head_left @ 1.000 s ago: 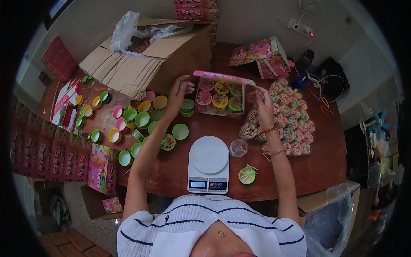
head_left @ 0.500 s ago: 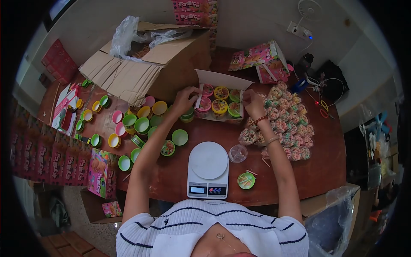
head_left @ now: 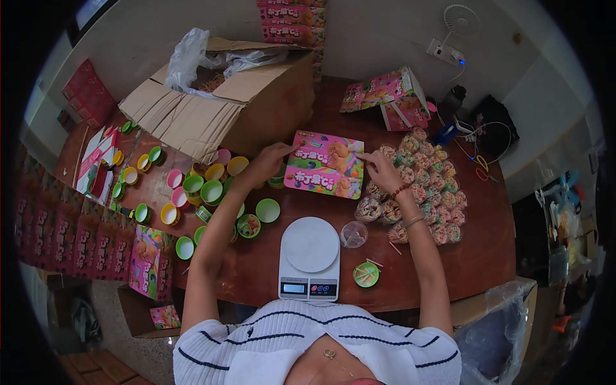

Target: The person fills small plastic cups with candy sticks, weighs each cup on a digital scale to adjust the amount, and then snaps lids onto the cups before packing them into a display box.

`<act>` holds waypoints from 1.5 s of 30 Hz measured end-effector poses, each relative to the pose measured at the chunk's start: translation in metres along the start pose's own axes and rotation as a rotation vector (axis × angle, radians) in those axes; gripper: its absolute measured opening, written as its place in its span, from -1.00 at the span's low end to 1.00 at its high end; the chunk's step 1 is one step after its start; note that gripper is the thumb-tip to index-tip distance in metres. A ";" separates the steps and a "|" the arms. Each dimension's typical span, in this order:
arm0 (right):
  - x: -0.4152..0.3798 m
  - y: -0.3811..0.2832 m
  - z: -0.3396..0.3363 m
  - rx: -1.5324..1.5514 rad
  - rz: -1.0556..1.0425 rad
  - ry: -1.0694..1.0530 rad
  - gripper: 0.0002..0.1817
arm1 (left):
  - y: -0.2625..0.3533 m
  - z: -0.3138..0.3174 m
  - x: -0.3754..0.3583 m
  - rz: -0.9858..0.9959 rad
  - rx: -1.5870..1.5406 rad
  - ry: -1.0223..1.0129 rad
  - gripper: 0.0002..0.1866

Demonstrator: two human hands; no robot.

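Note:
A pink printed carton (head_left: 325,165) lies on the table in front of me with its lid down, hiding the cups inside. My left hand (head_left: 271,162) is at its left edge, fingers bent and fingertips on the lid's upper left side. At the opposite edge, my right hand (head_left: 383,172) touches the lid's right side with curled fingers. Just left of my left hand stand yellow cups (head_left: 237,165) and green cups (head_left: 212,190). Bundles of multicoloured sprinkle-like sweets in clear wrap (head_left: 420,186) sit against my right hand and wrist.
A white digital scale (head_left: 310,250) stands near the table's front edge. Beside it are a clear cup (head_left: 354,235) and a green cup holding short sticks (head_left: 366,274). A large cardboard box (head_left: 256,102) takes up the back left, and another pink carton (head_left: 391,96) the back right.
The carton was open, with pink, yellow and green cups showing inside; now its lid is folded down over them. Both hands have moved slightly nearer to me along its sides.

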State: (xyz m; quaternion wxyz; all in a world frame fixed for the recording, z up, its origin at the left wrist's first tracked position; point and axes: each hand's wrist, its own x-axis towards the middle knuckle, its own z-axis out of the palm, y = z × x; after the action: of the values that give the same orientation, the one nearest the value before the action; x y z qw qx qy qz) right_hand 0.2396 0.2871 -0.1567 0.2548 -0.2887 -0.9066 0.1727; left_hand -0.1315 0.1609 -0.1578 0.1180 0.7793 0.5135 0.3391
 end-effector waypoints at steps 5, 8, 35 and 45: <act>-0.019 -0.077 -0.021 0.161 0.433 -0.257 -0.34 | 0.040 -0.018 -0.019 -0.171 -0.144 -0.122 -0.31; -0.026 -0.062 -0.010 -0.035 0.000 -0.028 -0.10 | 0.036 -0.019 -0.016 -0.173 -0.214 -0.148 -0.25; -0.034 -0.068 -0.004 0.097 0.105 0.217 -0.57 | 0.057 -0.015 -0.005 0.003 0.132 0.127 -0.41; -0.009 -0.062 0.049 -0.293 -0.008 -0.036 -0.09 | 0.059 0.045 -0.002 -0.004 0.399 0.015 -0.12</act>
State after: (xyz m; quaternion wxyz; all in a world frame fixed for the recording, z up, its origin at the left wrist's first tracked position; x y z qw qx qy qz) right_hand 0.1917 0.2251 -0.1713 0.1945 -0.3161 -0.9276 0.0424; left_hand -0.0603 0.1398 -0.1603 -0.0421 0.7836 0.5731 0.2362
